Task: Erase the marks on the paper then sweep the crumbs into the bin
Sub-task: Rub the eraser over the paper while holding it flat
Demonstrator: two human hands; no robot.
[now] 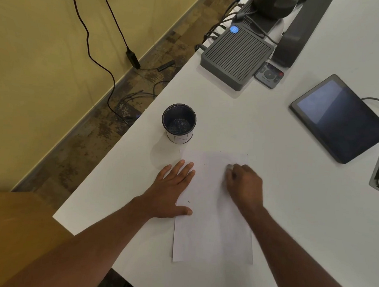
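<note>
Your left hand point(172, 189) lies flat, fingers spread, pressing the left edge of the paper point(212, 222) on the white table point(292, 194). Your right hand point(245, 184), curled, pinches a blurred pale eraser point(229, 167) against the sheet's upper part. The bin point(178, 123), a small dark mesh cup, stands just beyond the paper's far left corner.

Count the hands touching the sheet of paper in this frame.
2. The left hand lies flat across the paper's left edge, thumb on the sheet. The right hand rests curled on its upper right part, seemingly pinching a small eraser, mostly hidden.
</note>
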